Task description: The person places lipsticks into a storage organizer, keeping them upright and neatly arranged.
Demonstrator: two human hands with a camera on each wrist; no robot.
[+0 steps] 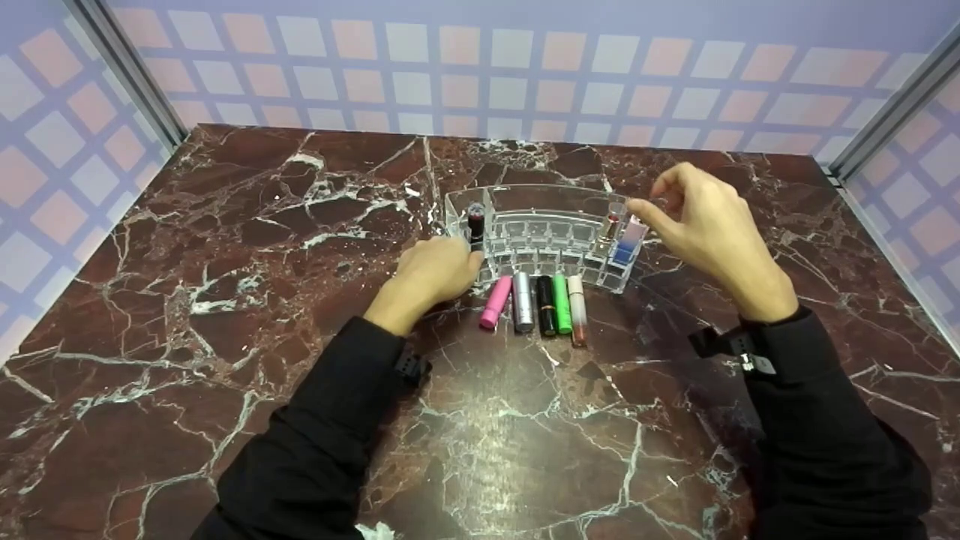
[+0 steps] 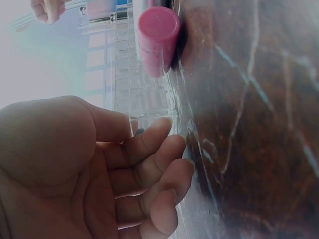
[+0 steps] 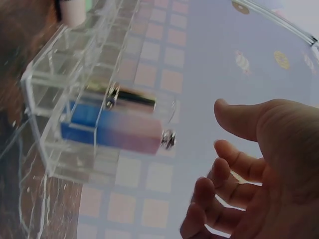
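A clear acrylic lipstick organizer [image 1: 551,217], curved and tiered, stands on the table. My left hand [image 1: 439,268] is at its left end, and in the left wrist view the thumb and index finger pinch its clear corner. My right hand [image 1: 709,217] is raised beside the right end, holding nothing, its fingers loosely bent and apart from the thumb. Closest to it, a blue-and-pink lipstick tube [image 3: 112,127] with a shiny knob stands in an end slot. Beside that tube is a gold lipstick [image 1: 607,231] with a clear cap. A dark lipstick [image 1: 476,221] stands at the left end.
In front of the organizer lie a pink tube [image 1: 496,302], a silver tube [image 1: 523,302], a black tube [image 1: 547,305], a green tube [image 1: 562,304] and a lip gloss [image 1: 577,310] with a pale cap. Checkered panels [image 1: 465,71] border the marbled table [image 1: 225,360].
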